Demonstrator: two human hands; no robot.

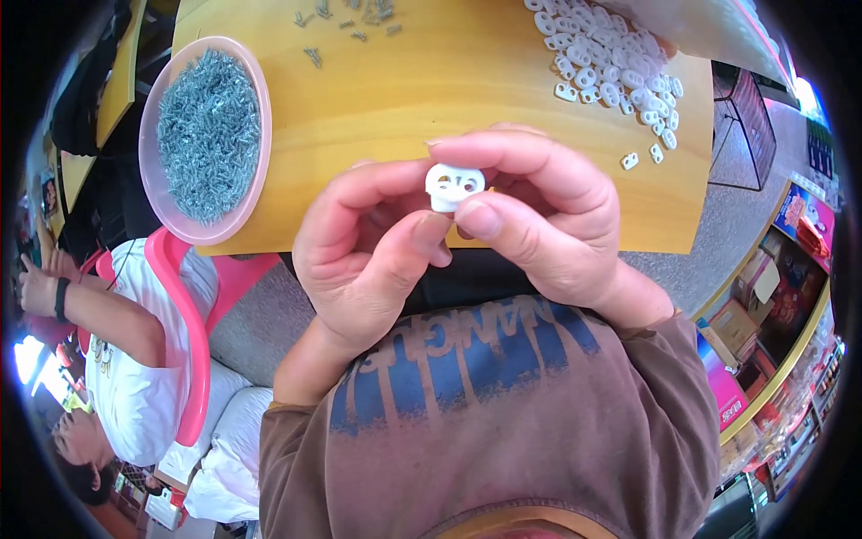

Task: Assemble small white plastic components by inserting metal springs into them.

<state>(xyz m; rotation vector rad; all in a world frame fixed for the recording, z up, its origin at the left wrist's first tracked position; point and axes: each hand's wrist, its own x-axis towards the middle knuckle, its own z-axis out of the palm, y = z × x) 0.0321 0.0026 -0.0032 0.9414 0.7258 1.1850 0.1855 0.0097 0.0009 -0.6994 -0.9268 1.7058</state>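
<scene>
A small white plastic cord lock (456, 184) with two holes in its face is held up over the table's near edge. My left hand (368, 238) pinches its left side between thumb and fingers. From the other side, the thumb and fingers of my right hand (548, 211) close on it. My fingers hide its back. A pink oval bowl (148, 135) at the left is heaped with small metal springs (211, 135). Many white cord-lock pieces (611, 58) lie in a pile at the far right of the table.
Loose springs (359, 11) lie at the far edge of the wooden table (359, 108). A pink chair (189, 332) stands at the left, with another person (135, 332) in a white shirt beside it. Shelves with boxes (745, 314) are on the right.
</scene>
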